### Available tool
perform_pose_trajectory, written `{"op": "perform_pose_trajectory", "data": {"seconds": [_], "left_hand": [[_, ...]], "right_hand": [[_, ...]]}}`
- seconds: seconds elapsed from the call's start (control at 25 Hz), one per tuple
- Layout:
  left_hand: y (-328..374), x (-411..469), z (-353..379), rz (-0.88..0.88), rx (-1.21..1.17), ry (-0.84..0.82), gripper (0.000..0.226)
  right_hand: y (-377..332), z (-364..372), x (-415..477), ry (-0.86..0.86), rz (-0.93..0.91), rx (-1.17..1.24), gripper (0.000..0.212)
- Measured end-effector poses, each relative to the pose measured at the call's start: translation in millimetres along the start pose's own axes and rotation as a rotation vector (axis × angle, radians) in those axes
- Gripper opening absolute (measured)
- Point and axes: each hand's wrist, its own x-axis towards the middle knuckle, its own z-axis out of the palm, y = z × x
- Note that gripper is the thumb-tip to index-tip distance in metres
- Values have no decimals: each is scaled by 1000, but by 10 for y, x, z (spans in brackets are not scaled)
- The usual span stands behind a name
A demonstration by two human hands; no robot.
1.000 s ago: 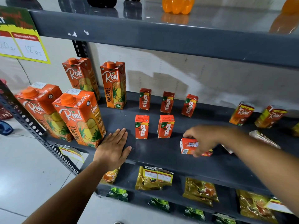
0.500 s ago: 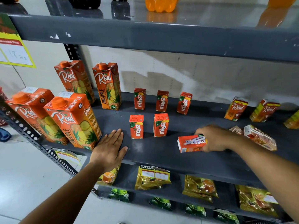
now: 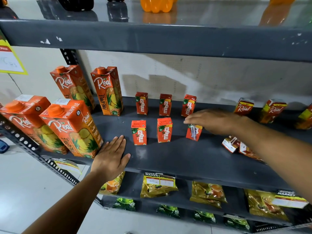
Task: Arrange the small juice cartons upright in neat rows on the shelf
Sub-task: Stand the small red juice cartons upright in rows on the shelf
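Three small red Maaza cartons stand upright in a back row (image 3: pixel 165 104) on the grey shelf (image 3: pixel 177 159). Two more stand in a front row (image 3: pixel 138 132) (image 3: pixel 164 130). A third front carton (image 3: pixel 194 133) stands slightly tilted to their right, its back with the straw facing me. My right hand (image 3: pixel 214 121) lies over its top and holds it, with the thumb hidden. My left hand (image 3: pixel 111 157) rests flat and open on the shelf's front edge, left of the rows. Two small cartons (image 3: pixel 232 145) lie on their sides under my right forearm.
Large Real pineapple cartons (image 3: pixel 70 127) fill the shelf's left end. Small Real cartons (image 3: pixel 244 107) stand at the back right. The upper shelf's edge (image 3: pixel 152 38) hangs low overhead. Snack packets (image 3: pixel 158 184) sit on the shelf below.
My right hand has carried the carton it held sideways to the left and stood it upright beside the two front Maaza cartons. My left hand has stayed flat on the shelf.
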Motion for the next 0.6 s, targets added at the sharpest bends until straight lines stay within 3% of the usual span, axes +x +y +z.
{"op": "perform_pose_trajectory", "data": {"seconds": [0.08, 0.36, 0.52, 0.6], "left_hand": [[8, -4, -6, 0, -6, 1, 78], [21, -11, -38, 9, -2, 4, 79], [23, -13, -36, 7, 2, 4, 80], [23, -13, -33, 5, 3, 4, 80]], "right_hand": [[116, -17, -18, 14, 42, 52, 68], [183, -52, 124, 4, 174, 54, 67], [117, -154, 185, -39, 220, 25, 60], [38, -182, 224, -101, 340, 25, 43]]}}
